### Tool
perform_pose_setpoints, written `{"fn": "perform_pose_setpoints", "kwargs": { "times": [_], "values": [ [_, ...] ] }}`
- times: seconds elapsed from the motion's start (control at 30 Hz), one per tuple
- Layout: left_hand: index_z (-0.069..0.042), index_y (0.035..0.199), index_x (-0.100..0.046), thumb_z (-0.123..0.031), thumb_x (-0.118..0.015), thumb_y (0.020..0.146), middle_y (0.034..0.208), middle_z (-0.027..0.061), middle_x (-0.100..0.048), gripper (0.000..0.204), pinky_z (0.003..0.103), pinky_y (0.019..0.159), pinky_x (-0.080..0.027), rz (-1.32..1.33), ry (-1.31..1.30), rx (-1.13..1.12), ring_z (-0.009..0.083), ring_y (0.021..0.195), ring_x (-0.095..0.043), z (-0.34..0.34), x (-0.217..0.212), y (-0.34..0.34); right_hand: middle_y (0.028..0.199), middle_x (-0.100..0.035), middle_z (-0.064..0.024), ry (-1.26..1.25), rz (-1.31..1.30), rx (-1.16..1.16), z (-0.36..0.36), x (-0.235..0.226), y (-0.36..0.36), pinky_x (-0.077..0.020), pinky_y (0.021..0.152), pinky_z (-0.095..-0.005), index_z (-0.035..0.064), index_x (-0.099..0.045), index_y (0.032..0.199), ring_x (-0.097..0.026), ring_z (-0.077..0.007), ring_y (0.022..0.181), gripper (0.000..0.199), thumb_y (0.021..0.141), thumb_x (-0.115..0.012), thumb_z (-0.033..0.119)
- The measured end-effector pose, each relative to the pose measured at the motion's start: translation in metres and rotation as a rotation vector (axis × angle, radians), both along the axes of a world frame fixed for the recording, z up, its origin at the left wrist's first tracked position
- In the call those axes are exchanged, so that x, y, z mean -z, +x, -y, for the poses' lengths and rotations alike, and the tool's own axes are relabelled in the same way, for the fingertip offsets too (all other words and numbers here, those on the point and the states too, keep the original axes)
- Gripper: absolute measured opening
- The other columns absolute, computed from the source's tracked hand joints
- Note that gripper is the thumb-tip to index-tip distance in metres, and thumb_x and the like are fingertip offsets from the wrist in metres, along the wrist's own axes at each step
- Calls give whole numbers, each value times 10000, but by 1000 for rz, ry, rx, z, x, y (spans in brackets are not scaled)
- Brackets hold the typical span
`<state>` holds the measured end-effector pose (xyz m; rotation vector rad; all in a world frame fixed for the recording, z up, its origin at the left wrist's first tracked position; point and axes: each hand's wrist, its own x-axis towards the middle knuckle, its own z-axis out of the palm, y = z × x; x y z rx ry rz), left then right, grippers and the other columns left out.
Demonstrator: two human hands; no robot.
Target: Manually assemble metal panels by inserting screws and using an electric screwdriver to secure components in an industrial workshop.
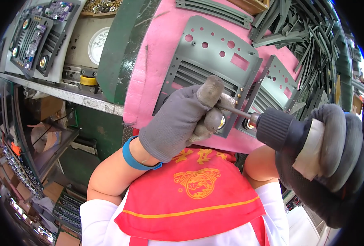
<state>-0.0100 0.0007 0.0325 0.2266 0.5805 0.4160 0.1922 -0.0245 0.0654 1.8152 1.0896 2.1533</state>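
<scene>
My right hand (337, 147), in a dark grey glove, is wrapped around a black power screwdriver (278, 129) with pale tape on its body. Its long bit (235, 110) points left toward the fingers of my left hand (171, 123). That hand, gloved in grey, has thumb and fingers closed together at the bit's tip; whatever they pinch there is hidden. Beneath and beyond them lies a grey metal panel (210, 35) with round holes, a rectangular cutout and slots. Small brass-coloured fasteners (239, 92) show along its right side. A similar panel (272, 84) lies to the right.
Pink padding (149, 78) covers the worktop. Many loose grey metal strips (309, 41) are heaped at the far right, near a slotted grey bar (214, 11). At left, panels with circuit boards (34, 45) stand near a yellow tape roll (87, 80) and a white round dish (98, 46).
</scene>
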Motion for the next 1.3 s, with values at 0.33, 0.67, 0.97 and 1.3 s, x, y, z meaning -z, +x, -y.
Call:
{"fn": "perform_pose_setpoints", "kwargs": {
  "times": [0.33,0.67,0.97,1.3],
  "values": [
    [-17,1151,-630,-592,-320,1018,568,-36,-369,667,224,451,-240,-287,-3,11,65,479,-300,1,-28,-10,972,-616,-83,-342,-229,-296,11,-29,8,-482,797,-376,43,-662,967,-596,-234,882,261,955,-492,241],
    [-11,1351,-511,-51,-619,870,720,-23,-403,495,248,592,-377,-997,875,-30,75,646,-391,9,7,-52,939,-574,-69,-692,-469,-573,-4,-40,14,-450,778,-351,30,-642,986,-561,-215,853,197,914,-537,182],
    [2,1368,-488,-63,-597,877,688,29,-390,507,277,577,-393,-758,751,14,103,620,-413,-5,25,-21,909,-536,-56,-1048,-682,-805,-22,-49,25,-421,761,-329,19,-623,1003,-529,-197,827,172,878,-578,128],
    [7,1214,-585,-18,-617,880,665,-27,-355,337,234,550,-349,-850,865,-134,58,608,-355,6,33,-11,876,-494,-41,-1476,-899,-1058,-50,-55,-12,-390,742,-304,6,-602,1022,-494,-178,797,196,837,-623,69]
  ]
}}
